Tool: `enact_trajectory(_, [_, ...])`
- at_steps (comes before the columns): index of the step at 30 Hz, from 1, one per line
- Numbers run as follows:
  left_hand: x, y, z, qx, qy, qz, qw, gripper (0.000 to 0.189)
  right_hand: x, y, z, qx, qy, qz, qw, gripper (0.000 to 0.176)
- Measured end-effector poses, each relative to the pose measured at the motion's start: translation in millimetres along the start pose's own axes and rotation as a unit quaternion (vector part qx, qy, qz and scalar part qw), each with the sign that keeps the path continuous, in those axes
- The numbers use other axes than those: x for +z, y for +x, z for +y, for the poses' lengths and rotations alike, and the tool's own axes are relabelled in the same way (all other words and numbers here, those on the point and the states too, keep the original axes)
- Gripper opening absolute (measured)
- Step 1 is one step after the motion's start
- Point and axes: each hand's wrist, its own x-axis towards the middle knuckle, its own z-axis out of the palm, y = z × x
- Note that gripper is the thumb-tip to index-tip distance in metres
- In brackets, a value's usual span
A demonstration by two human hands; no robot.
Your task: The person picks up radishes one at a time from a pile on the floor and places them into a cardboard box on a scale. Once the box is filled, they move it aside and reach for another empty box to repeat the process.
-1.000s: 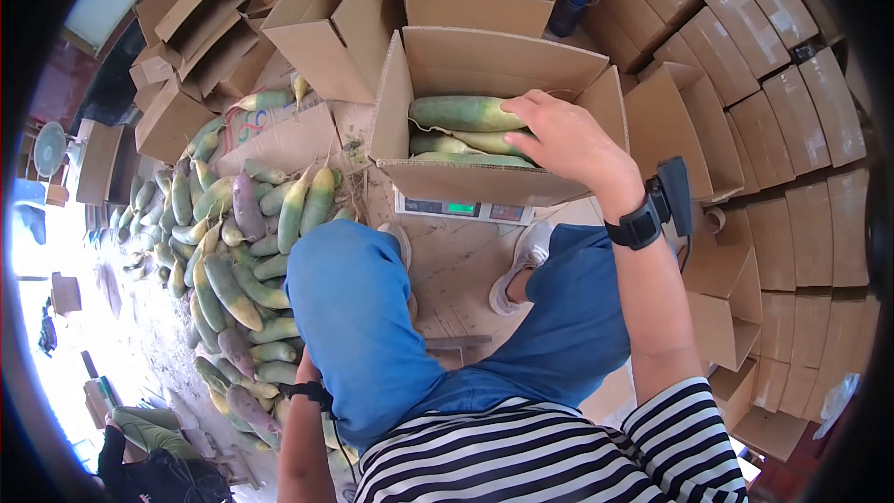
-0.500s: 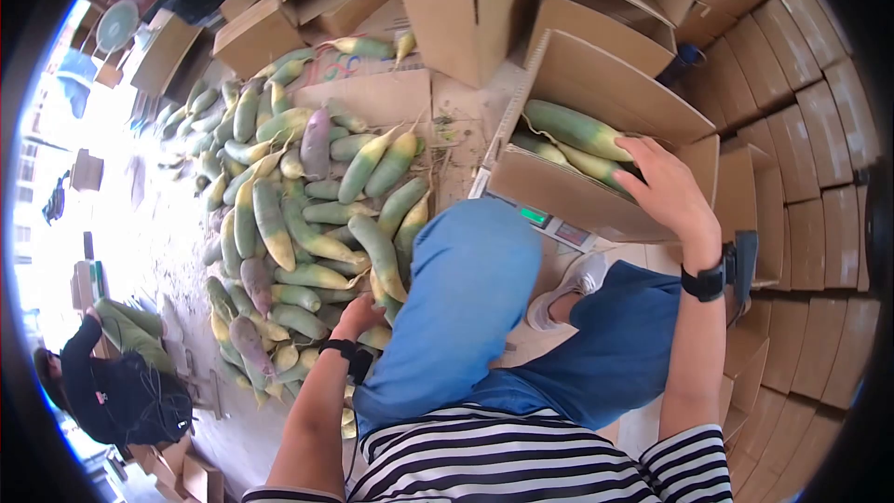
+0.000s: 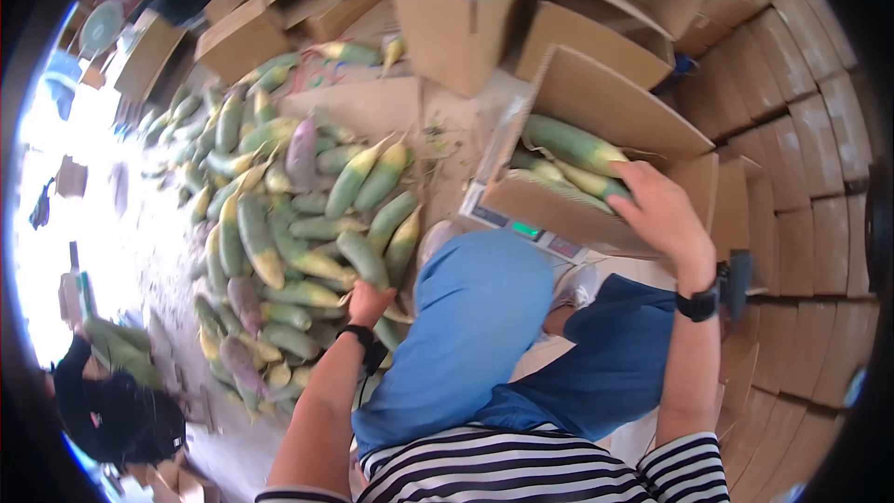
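In the head view, my left hand point(image 3: 371, 303) closes round the lower end of a green radish point(image 3: 362, 259) at the near edge of a large heap on the floor. My right hand point(image 3: 663, 214) reaches into an open cardboard box point(image 3: 577, 214). Its fingers are stretched out and rest on the pale end of a long green radish point(image 3: 573, 142), with the thumb apart and near a second radish point(image 3: 585, 180). More radish shows beneath these in the box. Under the box is a scale with a lit green display point(image 3: 524, 229).
Purple-skinned radishes point(image 3: 302, 156) lie among the green ones. Open boxes point(image 3: 456, 14) stand at the back, and stacked cartons point(image 3: 792, 177) line the right side. Another person point(image 3: 116, 410) in dark clothing is at the lower left. My bent knee point(image 3: 494, 279) is between heap and box.
My left hand has moved slightly up onto the radish, which now looks shorter and tilted. My right hand remains over the radishes in the box. The whole view has shifted a little.
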Motion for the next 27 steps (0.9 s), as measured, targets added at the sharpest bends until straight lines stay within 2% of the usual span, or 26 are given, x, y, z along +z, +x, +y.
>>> enact_trajectory(1, [-8,0,6,-0.048,-0.038,-0.021,0.998,0.077,-1,0,-2,0.005,0.0,0.007,1.0,0.04])
enact_trajectory(3, [19,25,-29,0.013,-0.023,-0.022,0.999,0.075,0,2,-3,0.018,0.003,0.028,0.999,0.036])
enact_trajectory(4, [-3,15,-22,-0.022,-0.112,-0.038,0.993,0.069,-5,4,-4,0.033,-0.001,0.037,0.999,0.036])
enact_trajectory(5, [-21,4,-16,0.024,-0.368,-0.104,0.924,0.057,-10,6,-6,0.045,0.006,0.035,0.998,0.036])
enact_trajectory(6, [-67,-28,10,-0.057,-0.48,-0.171,0.859,0.045,-12,7,-7,0.054,0.015,0.032,0.998,0.036])
enact_trajectory(7, [-66,-2,-30,-0.082,-0.534,-0.281,0.793,0.04,-12,9,-8,0.062,0.017,0.039,0.997,0.036])
enact_trajectory(8, [-101,-22,-12,-0.116,-0.609,-0.277,0.734,0.04,-12,10,-8,0.05,0.014,0.075,0.996,0.034])
enact_trajectory(9, [-121,-26,-17,-0.11,-0.638,-0.31,0.696,0.043,-13,11,-9,0.037,0.01,0.111,0.993,0.032])
enact_trajectory(11, [-166,-46,-5,0.004,-0.595,-0.315,0.739,0.047,-17,12,-14,0.036,0.025,0.138,0.99,0.03])
enact_trajectory(14, [-233,-72,38,0.147,-0.486,-0.224,0.832,0.05,-20,15,-25,0.016,0.068,0.197,0.978,0.027])
enact_trajectory(16, [-283,-111,106,0.234,-0.428,-0.146,0.86,0.055,-31,18,-39,-0.05,0.237,0.146,0.959,0.029])
enact_trajectory(17, [-302,-135,144,0.257,-0.433,-0.124,0.855,0.057,-34,20,-46,-0.087,0.325,0.085,0.938,0.033])
enact_trajectory(18, [-315,-157,179,0.281,-0.438,-0.102,0.848,0.06,-37,20,-55,-0.123,0.407,0.023,0.905,0.037])
enact_trajectory(19, [-322,-171,206,0.291,-0.437,-0.107,0.844,0.06,-38,19,-65,-0.136,0.479,-0.022,0.867,0.047])
enact_trajectory(20, [-328,-184,230,0.332,-0.394,-0.073,0.854,0.062,-38,17,-75,-0.149,0.546,-0.067,0.822,0.058])
enact_trajectory(22, [-335,-211,276,0.377,-0.349,-0.038,0.857,0.065,-47,11,-95,-0.16,0.584,-0.036,0.795,0.081])
enact_trajectory(23, [-337,-224,298,0.403,-0.187,0.02,0.896,0.069,-43,12,-100,-0.158,0.608,0.014,0.778,0.087])
enact_trajectory(24, [-339,-232,312,0.414,-0.019,0.079,0.907,0.074,-45,11,-98,-0.161,0.608,0.017,0.778,0.087])
enact_trajectory(25, [-339,-234,319,0.415,-0.016,0.082,0.906,0.074,-47,9,-94,-0.15,0.662,0.092,0.728,0.079])
enact_trajectory(26, [-339,-235,323,0.457,-0.045,0.078,0.885,0.077,-49,6,-90,-0.139,0.71,0.165,0.67,0.072])
enact_trajectory(27, [-338,-234,326,0.497,-0.073,0.074,0.861,0.079,-60,0,-81,-0.1,0.732,0.16,0.654,0.066])
